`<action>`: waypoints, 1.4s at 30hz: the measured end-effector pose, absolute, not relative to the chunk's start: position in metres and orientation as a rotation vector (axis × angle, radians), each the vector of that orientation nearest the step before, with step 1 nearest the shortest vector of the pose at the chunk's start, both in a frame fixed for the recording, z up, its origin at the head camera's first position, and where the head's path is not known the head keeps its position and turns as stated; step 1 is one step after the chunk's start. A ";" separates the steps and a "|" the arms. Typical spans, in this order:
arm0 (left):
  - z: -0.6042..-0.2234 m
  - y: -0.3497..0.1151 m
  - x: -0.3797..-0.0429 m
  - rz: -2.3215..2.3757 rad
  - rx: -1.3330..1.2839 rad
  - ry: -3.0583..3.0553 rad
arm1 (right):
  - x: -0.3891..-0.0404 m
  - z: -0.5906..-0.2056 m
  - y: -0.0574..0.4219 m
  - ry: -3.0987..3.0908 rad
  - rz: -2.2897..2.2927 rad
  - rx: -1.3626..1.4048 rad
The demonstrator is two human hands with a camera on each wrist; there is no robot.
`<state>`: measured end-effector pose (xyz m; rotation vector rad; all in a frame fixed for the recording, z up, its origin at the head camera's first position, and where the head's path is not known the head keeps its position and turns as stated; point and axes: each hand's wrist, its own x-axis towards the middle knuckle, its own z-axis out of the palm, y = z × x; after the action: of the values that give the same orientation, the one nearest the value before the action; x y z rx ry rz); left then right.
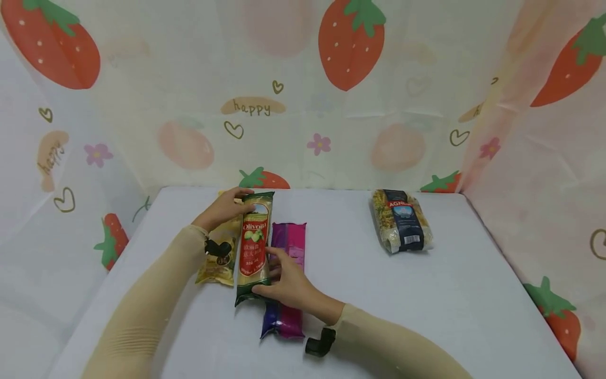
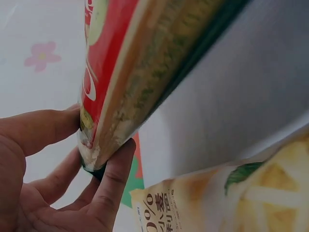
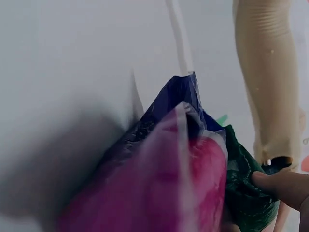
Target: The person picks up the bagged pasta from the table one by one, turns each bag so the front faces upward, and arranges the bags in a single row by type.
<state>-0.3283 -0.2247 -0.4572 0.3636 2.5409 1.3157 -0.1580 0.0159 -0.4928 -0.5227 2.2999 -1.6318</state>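
A long green-ended pack of Olivoilà pasta [image 1: 254,239] with a red label is tilted between the two hands, above the table. My left hand [image 1: 223,209] grips its far end; in the left wrist view the thumb and fingers pinch that end from both sides. My right hand [image 1: 295,284] holds the near end, thumb on the front, and part of its fingers are hidden behind the pack. Just right of it lies a purple and pink packet [image 1: 294,242], partly covered by the right hand. A yellow packet [image 1: 219,268] lies to the left, under the left wrist.
A bag of Agnesi pasta [image 1: 402,221] with a dark label lies at the back right of the white table [image 1: 360,252]. A strawberry-print curtain [image 1: 293,147] closes off the back and both sides. Small black wrist cameras sit on both sleeves.
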 end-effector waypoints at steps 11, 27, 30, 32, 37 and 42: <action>-0.464 -0.220 -0.353 1.266 0.340 2.577 | -0.181 -0.494 0.005 2.333 -1.581 -0.495; -0.472 -0.218 -0.365 1.232 0.276 2.576 | -0.204 -0.484 -0.004 2.362 -1.355 -0.452; -0.474 -0.217 -0.367 1.241 0.286 2.580 | -0.207 -0.486 -0.006 2.383 -1.326 -0.448; -0.475 -0.215 -0.368 1.241 0.294 2.591 | -0.209 -0.487 -0.006 2.397 -1.307 -0.441; -0.477 -0.211 -0.371 1.211 0.294 2.635 | -0.212 -0.489 -0.006 2.419 -1.278 -0.435; -0.477 -0.207 -0.373 1.179 0.304 2.680 | -0.215 -0.491 -0.006 2.444 -1.254 -0.434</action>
<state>-0.3728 -0.2068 -0.4772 0.3043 2.6796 1.1794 -0.2151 -0.0059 -0.4905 -0.4338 2.4440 -1.2544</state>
